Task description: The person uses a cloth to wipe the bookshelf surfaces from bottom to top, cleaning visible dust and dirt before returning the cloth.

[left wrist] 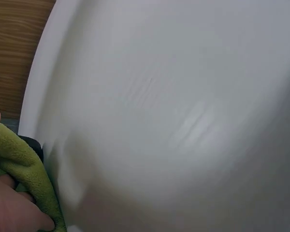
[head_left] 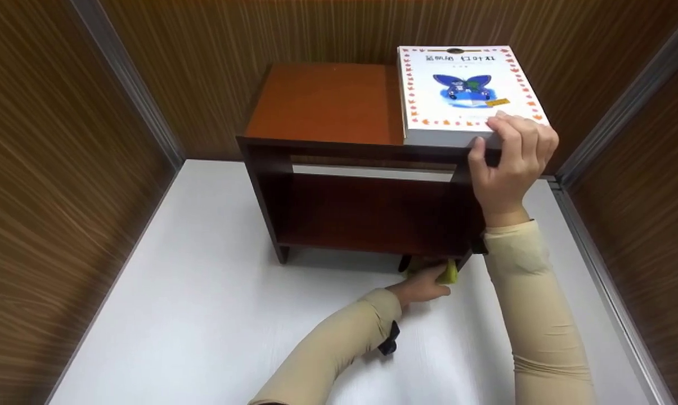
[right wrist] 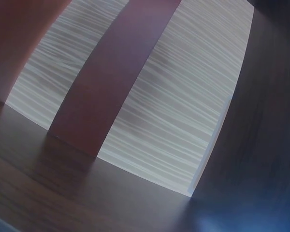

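A small dark brown wooden shelf [head_left: 327, 101] stands on a white surface. On the right of its top lies a thick white book [head_left: 471, 62] with a butterfly on the cover. My right hand [head_left: 516, 154] grips the book's near right corner, fingers over the cover and thumb at the front edge. Low at the shelf's right end, my left hand [head_left: 426, 286] holds a yellow-green cloth [head_left: 450, 273], partly hidden under the lower board. The left wrist view shows fingers pressed into the folded cloth [left wrist: 31, 176]. Only the shelf's inside and reddish rail [right wrist: 101, 82] appear in the right wrist view.
Wood-grain panels [head_left: 40, 140] with metal corner strips [head_left: 142, 84] enclose the white surface [head_left: 192, 281] at the left, back and right. The shelf's lower board [head_left: 361, 214] sits raised on short legs. Straps with black devices [head_left: 392, 340] are on the sleeves.
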A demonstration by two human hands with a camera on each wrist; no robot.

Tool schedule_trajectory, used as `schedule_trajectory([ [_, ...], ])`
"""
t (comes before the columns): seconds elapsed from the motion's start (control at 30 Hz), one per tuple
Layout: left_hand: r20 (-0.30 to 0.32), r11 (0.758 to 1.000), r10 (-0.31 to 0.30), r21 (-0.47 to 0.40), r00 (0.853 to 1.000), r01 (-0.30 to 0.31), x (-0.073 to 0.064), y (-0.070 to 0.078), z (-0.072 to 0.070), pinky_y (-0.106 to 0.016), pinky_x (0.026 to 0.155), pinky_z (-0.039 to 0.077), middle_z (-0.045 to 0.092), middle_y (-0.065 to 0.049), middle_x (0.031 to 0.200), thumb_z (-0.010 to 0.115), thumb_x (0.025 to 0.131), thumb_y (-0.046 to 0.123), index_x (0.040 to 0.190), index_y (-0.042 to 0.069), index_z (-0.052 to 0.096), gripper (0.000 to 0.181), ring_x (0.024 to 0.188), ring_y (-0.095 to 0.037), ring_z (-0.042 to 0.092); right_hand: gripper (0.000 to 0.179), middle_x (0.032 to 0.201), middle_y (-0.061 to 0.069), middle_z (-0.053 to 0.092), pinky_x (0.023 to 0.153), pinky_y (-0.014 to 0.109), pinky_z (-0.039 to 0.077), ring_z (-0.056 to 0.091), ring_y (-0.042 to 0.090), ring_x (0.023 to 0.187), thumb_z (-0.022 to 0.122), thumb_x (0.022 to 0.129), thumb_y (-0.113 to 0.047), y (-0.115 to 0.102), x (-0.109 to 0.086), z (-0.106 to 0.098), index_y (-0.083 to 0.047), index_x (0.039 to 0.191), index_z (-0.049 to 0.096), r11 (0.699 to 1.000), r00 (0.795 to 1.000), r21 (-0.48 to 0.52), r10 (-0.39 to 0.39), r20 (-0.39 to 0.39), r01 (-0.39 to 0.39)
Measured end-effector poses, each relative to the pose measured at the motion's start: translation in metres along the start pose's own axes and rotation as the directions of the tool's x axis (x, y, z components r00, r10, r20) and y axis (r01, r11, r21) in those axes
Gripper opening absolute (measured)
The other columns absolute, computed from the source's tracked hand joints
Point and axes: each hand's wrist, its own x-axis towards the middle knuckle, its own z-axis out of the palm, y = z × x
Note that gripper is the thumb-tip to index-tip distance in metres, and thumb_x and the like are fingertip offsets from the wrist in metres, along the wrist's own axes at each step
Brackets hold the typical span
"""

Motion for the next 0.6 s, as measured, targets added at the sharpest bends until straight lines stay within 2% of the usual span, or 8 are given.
schedule_trajectory([
  [0.1,-0.001,0.998,0.043,0.043,0.999,-0.043,-0.004,0.001,0.002,-0.014,0.096,0.031,0.041,-0.002,0.141,0.061,0.085,0.009,0.145,0.007,0.032,0.067,0.122,-0.004,0.039,0.031,0.095,0.007,0.065,0.094,0.044,0.030,0.053,0.028,0.094,0.058,0.078,-0.032,0.001,0.000,0.000,-0.003,0.089,0.066,1.000,1.000,0.000,0.004,0.002,-0.004],
  [0.27,0.007,0.994,0.100,0.037,0.995,-0.100,-0.012,0.003,0.009,-0.014,0.096,0.032,0.041,-0.008,0.141,0.060,0.085,0.007,0.143,0.002,0.033,0.064,0.121,-0.005,0.040,0.031,0.096,0.006,0.065,0.093,0.044,0.030,0.053,0.028,0.095,0.058,0.078,-0.032,0.005,0.000,-0.001,-0.004,0.090,0.067,1.000,1.000,-0.006,0.002,0.008,-0.002],
  [0.37,0.026,0.991,0.103,0.078,0.994,-0.105,-0.017,0.002,0.017,-0.015,0.099,0.029,0.036,-0.011,0.144,0.059,0.085,0.009,0.143,-0.002,0.030,0.066,0.126,-0.008,0.035,0.031,0.096,0.005,0.065,0.093,0.044,0.030,0.053,0.027,0.095,0.058,0.078,-0.032,0.005,0.000,-0.002,-0.004,0.090,0.067,1.000,1.000,-0.003,-0.003,0.010,0.003],
  [0.43,0.023,0.992,0.079,0.092,0.997,-0.081,-0.019,0.002,0.022,-0.016,0.099,0.029,0.034,-0.014,0.145,0.059,0.084,0.010,0.144,-0.004,0.027,0.069,0.128,-0.010,0.034,0.030,0.096,0.005,0.065,0.093,0.044,0.031,0.053,0.027,0.095,0.058,0.078,-0.031,0.004,0.001,-0.003,-0.004,0.089,0.067,1.000,1.000,0.000,-0.005,0.010,0.005],
  [0.5,0.005,0.997,0.015,0.078,1.000,-0.015,-0.020,0.003,0.026,-0.016,0.099,0.029,0.031,-0.015,0.146,0.060,0.084,0.014,0.145,-0.003,0.022,0.073,0.130,-0.011,0.032,0.029,0.096,0.006,0.065,0.093,0.044,0.031,0.054,0.027,0.095,0.058,0.078,-0.030,0.002,0.001,-0.003,-0.004,0.089,0.067,1.000,1.000,0.005,-0.006,0.013,0.006],
  [0.6,-0.042,0.995,-0.079,0.056,0.996,0.081,-0.018,0.004,0.025,-0.017,0.095,0.034,0.041,-0.013,0.141,0.061,0.085,0.017,0.146,0.000,0.022,0.074,0.124,-0.012,0.041,0.029,0.096,0.008,0.065,0.094,0.044,0.030,0.054,0.028,0.095,0.058,0.078,-0.028,-0.004,0.002,-0.003,-0.003,0.089,0.067,1.000,1.000,0.016,-0.001,0.030,0.001],
])
